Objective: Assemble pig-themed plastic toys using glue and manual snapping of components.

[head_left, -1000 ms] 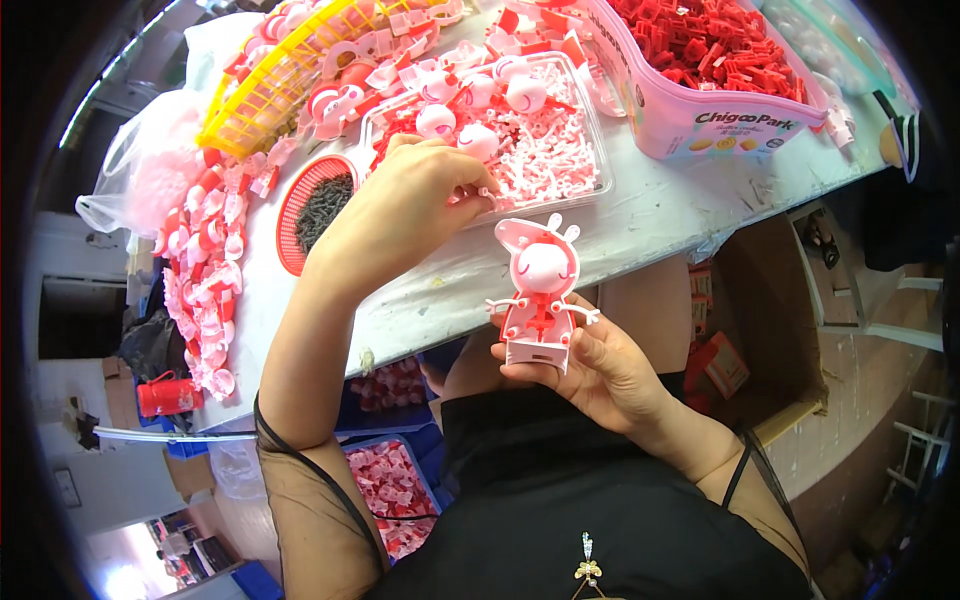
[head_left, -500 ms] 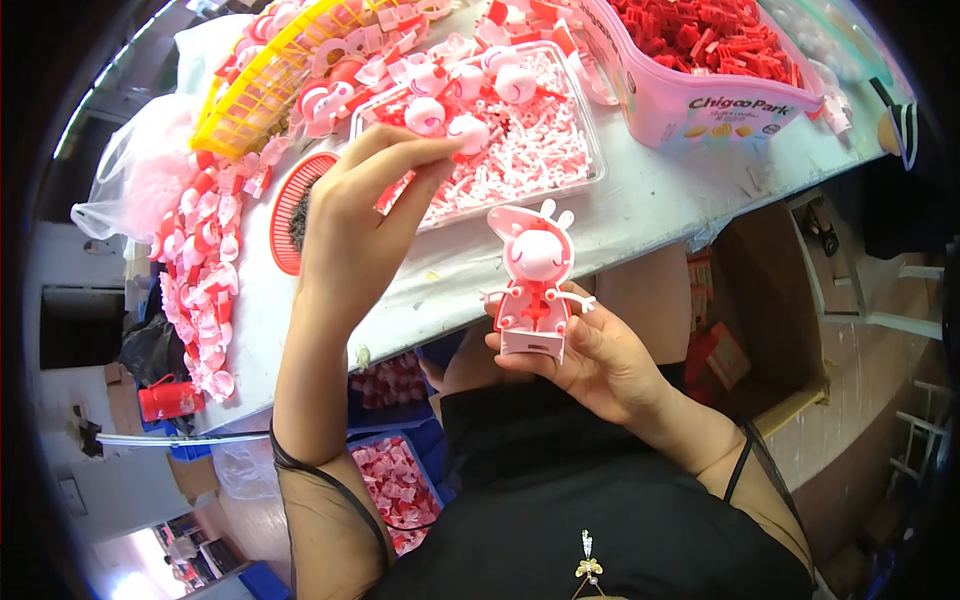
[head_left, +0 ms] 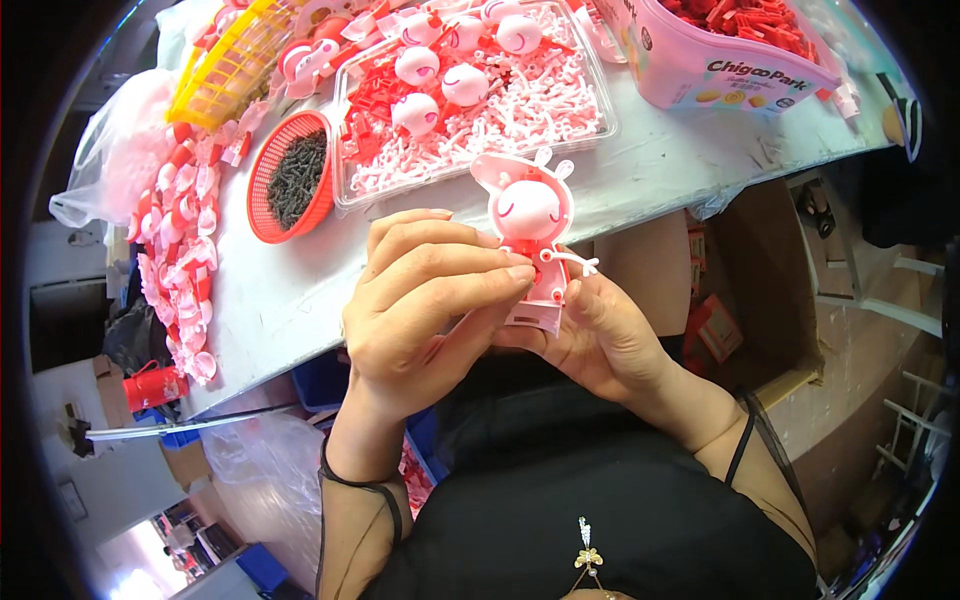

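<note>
**Both hands close on a pink pig figure above the table edge**

The person holds a small pink and red toy pig figure (head_left: pixel 530 235) upright in front of the chest, just short of the near edge of the white table (head_left: pixel 290 290). The right hand (head_left: pixel 600 335) cups the figure from below and behind, fingers wrapped narrowly around its pale base. The left hand (head_left: pixel 420 310) is curled against the figure's red body, fingertips (head_left: pixel 520 272) pressed to its side beside a thin white arm piece that sticks out to the right. Whether the left fingers pinch a small part cannot be told; they cover the spot.

Judging from this, the step is fitting or seating something on the body. Done well, it likely calls for the right hand to keep the base steady while the left presses straight in, not at an angle, so the slim white arm does not bend.

On the table lie a clear tray (head_left: pixel 600 125) of white and red parts with 4 or so pig heads, a round red basket (head_left: pixel 290 185) of dark small pieces, and a pink tub (head_left: pixel 700 85) of red parts.
</note>
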`<control>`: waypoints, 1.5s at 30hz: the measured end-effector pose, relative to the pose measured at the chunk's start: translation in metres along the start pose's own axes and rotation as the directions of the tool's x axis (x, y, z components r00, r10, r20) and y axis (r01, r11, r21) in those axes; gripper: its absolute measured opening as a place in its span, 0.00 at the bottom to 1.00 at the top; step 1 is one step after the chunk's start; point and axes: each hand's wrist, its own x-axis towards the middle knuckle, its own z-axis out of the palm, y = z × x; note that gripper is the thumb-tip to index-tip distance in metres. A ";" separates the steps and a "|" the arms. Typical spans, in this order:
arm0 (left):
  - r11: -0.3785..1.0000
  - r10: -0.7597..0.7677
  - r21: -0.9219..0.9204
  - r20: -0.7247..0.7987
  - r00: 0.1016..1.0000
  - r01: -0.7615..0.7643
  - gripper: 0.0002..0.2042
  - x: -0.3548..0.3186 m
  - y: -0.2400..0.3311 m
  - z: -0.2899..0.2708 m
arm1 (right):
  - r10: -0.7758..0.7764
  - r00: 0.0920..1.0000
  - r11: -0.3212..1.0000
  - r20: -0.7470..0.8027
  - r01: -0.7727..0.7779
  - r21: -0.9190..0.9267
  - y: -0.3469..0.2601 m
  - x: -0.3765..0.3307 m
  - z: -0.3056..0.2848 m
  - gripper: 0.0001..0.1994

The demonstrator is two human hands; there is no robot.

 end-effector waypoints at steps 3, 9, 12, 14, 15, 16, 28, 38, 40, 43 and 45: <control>1.000 0.013 -0.002 -0.019 1.000 -0.013 0.10 -0.004 -0.006 0.002 | 0.009 1.000 1.000 -0.014 -0.009 -0.001 0.002 0.001 0.002 0.23; 0.999 0.011 -0.035 -0.060 0.998 -0.014 0.11 -0.015 -0.012 0.008 | 0.042 0.998 0.999 -0.056 -0.042 0.008 0.003 -0.001 0.005 0.23; 1.000 0.008 -0.030 -0.070 0.998 -0.010 0.11 -0.017 -0.015 0.008 | 0.040 0.998 0.999 -0.057 -0.041 -0.011 0.003 0.001 0.004 0.23; 1.000 0.014 -0.025 -0.067 0.998 -0.015 0.12 -0.017 -0.015 0.007 | 0.041 0.998 0.999 -0.057 -0.042 -0.013 0.002 0.002 0.005 0.23; 1.000 0.019 -0.017 -0.053 0.998 -0.020 0.12 -0.017 -0.015 0.006 | 0.040 0.998 0.999 -0.058 -0.041 -0.011 0.002 0.002 0.006 0.23; 1.000 0.023 -0.007 -0.039 0.999 -0.023 0.12 -0.017 -0.014 0.004 | 0.044 0.997 0.999 -0.056 -0.045 -0.012 0.003 0.002 0.006 0.23; 0.903 -0.372 -0.094 -0.660 0.652 0.419 0.10 -0.037 -0.109 -0.142 | 0.019 0.995 0.995 -0.093 -0.028 -0.098 -0.002 0.004 0.003 0.33; 0.604 -0.359 0.592 -0.394 0.846 0.533 0.13 -0.057 -0.228 -0.187 | 0.041 0.993 0.990 -0.111 -0.055 -0.127 -0.001 0.011 0.003 0.33; 0.578 -0.342 0.667 -0.324 0.882 0.469 0.14 -0.035 -0.241 -0.175 | 0.030 0.993 0.989 -0.112 -0.046 -0.139 -0.004 0.009 0.004 0.33; 0.526 -0.341 0.756 -0.232 0.911 0.390 0.16 -0.038 -0.277 -0.181 | 0.036 0.995 0.990 -0.094 -0.048 -0.132 -0.004 0.009 0.004 0.32; 0.486 -0.456 0.737 -0.246 0.856 0.470 0.18 -0.035 -0.288 -0.177 | 0.028 0.995 0.992 -0.096 -0.040 -0.123 -0.004 0.009 0.003 0.31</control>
